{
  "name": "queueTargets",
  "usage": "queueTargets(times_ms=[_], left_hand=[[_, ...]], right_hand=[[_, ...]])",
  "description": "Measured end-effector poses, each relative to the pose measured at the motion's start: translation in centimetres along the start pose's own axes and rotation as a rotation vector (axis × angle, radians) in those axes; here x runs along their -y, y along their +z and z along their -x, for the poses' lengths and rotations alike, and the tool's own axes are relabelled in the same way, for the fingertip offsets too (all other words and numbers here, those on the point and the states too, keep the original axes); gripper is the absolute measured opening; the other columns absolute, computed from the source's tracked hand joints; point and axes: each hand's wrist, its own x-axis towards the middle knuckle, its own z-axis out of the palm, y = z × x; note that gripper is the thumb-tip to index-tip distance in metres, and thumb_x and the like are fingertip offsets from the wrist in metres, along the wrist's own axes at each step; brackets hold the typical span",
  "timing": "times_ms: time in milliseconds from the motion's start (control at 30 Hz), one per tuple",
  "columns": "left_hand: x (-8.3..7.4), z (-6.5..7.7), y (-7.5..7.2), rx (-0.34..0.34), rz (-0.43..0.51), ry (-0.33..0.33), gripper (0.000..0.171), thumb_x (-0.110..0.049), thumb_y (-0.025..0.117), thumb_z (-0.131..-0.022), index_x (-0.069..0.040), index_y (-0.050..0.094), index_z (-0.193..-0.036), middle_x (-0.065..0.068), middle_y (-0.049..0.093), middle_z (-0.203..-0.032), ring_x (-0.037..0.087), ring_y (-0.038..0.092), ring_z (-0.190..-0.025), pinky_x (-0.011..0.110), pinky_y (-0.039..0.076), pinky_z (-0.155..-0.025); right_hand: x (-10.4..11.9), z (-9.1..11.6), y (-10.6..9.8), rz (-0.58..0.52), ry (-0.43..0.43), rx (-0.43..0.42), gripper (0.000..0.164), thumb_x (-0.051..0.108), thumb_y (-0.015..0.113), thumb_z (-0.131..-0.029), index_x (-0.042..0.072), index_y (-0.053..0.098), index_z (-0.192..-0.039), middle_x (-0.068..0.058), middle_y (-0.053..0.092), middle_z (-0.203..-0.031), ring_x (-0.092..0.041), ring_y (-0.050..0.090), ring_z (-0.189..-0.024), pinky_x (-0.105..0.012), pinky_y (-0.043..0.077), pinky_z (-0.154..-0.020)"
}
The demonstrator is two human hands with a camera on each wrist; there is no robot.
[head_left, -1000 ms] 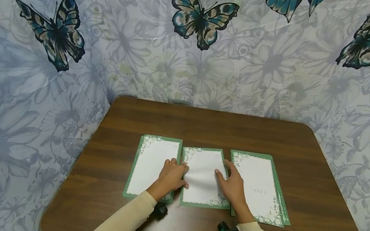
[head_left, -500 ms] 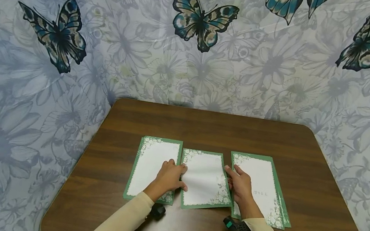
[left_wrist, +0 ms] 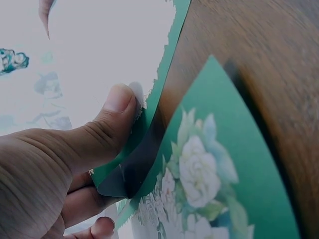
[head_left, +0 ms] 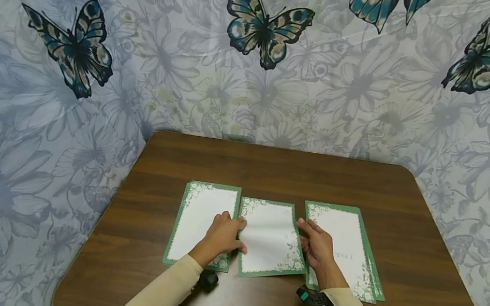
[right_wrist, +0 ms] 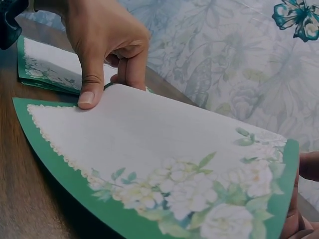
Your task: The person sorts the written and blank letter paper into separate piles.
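The middle sheet of floral-bordered paper (head_left: 268, 237), white with a green edge, bows up slightly over the table. My left hand (head_left: 223, 233) pinches its left edge, thumb on top and fingers underneath, as the left wrist view shows. In the right wrist view the left thumb (right_wrist: 87, 97) presses on the white face of the sheet. My right hand (head_left: 318, 247) is at the sheet's right edge, fingers loosely extended against it, thumb apart. Its fingers (right_wrist: 310, 167) show beside the green border in the right wrist view, partly hidden by the paper.
On the brown table (head_left: 271, 170), a left pile of similar sheets (head_left: 205, 215) lies partly under my left hand. A fanned right pile (head_left: 344, 230) with faint printed letters lies under my right hand. Behind the table hangs a butterfly-patterned wall covering (head_left: 356, 100).
My right hand has moved slightly right and turned, its thumb coming off the middle sheet's face. The sheet's lower right corner has shifted a little. The left hand keeps its pinch.
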Motion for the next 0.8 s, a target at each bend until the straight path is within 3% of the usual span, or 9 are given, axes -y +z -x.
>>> queueTargets(times_ms=[133,367,467,533,600,700,767,800], left_hand=[[0.1,0.0,0.0,-0.001,0.001,0.002,0.070,-0.059,0.078,-0.069,-0.022,0.067,-0.127,0.000,0.062,-0.137,0.020,0.047,-0.081,0.032,0.034,-0.074],[0.2,0.1,-0.1,0.010,0.024,0.007,0.075,-0.057,0.079,-0.069,-0.021,0.063,-0.133,0.000,0.060,-0.140,0.021,0.046,-0.083,0.033,0.035,-0.077],[0.3,0.1,-0.1,0.015,0.029,0.011,0.075,-0.057,0.079,-0.069,-0.022,0.062,-0.133,-0.001,0.060,-0.140,0.021,0.047,-0.084,0.033,0.036,-0.078],[0.3,0.2,-0.1,0.015,0.038,0.017,0.073,-0.056,0.080,-0.069,-0.021,0.064,-0.130,-0.002,0.062,-0.137,0.021,0.047,-0.084,0.034,0.036,-0.079],[0.4,0.2,-0.1,0.018,0.054,0.017,0.072,-0.056,0.081,-0.069,-0.022,0.064,-0.130,-0.002,0.063,-0.136,0.021,0.047,-0.085,0.035,0.036,-0.081],[0.5,0.2,0.0,0.017,0.119,0.008,0.073,-0.056,0.080,-0.072,-0.021,0.062,-0.133,-0.001,0.066,-0.131,0.021,0.046,-0.086,0.035,0.036,-0.080],[0.7,0.2,0.1,0.006,0.182,-0.009,0.073,-0.056,0.076,-0.077,-0.020,0.059,-0.138,0.001,0.070,-0.121,0.020,0.044,-0.086,0.033,0.035,-0.079],[0.8,0.2,0.2,-0.002,0.217,-0.015,0.072,-0.055,0.073,-0.080,-0.019,0.057,-0.140,0.003,0.073,-0.111,0.019,0.043,-0.086,0.033,0.034,-0.078]], right_hand=[[-0.1,-0.1,-0.1,0.010,0.017,0.016,0.074,0.030,0.067,-0.095,0.004,0.031,-0.154,0.006,0.069,-0.109,0.000,0.063,-0.060,-0.012,0.041,-0.048],[-0.3,-0.3,0.1,0.075,0.020,0.058,0.051,0.035,0.062,-0.098,-0.001,0.054,-0.133,0.009,0.062,-0.075,-0.002,0.037,-0.045,-0.017,0.032,-0.045],[-0.4,-0.4,0.2,0.180,-0.007,0.052,0.048,0.036,0.060,-0.098,-0.001,0.058,-0.129,0.008,0.055,-0.065,-0.006,0.033,-0.045,-0.020,0.031,-0.046],[-0.4,-0.4,0.3,0.309,-0.043,0.050,0.049,0.036,0.060,-0.098,0.001,0.056,-0.133,0.002,0.059,-0.075,-0.008,0.046,-0.055,-0.022,0.040,-0.053],[-0.3,-0.3,0.4,0.462,-0.091,0.037,0.054,0.034,0.062,-0.097,0.003,0.052,-0.140,-0.010,0.066,-0.102,-0.020,0.063,-0.080,-0.030,0.051,-0.071],[0.0,-0.1,0.7,0.602,-0.163,0.038,0.057,0.030,0.061,-0.098,0.004,0.046,-0.146,-0.023,0.046,-0.145,-0.038,0.055,-0.123,-0.046,0.048,-0.097],[0.2,0.2,0.9,0.615,-0.198,0.037,0.055,0.028,0.060,-0.098,0.005,0.046,-0.146,-0.026,0.048,-0.144,-0.038,0.057,-0.122,-0.048,0.049,-0.096],[0.4,0.3,1.0,0.612,-0.215,0.032,0.053,0.027,0.060,-0.098,0.006,0.046,-0.145,-0.028,0.055,-0.136,-0.035,0.064,-0.107,-0.045,0.052,-0.090]])
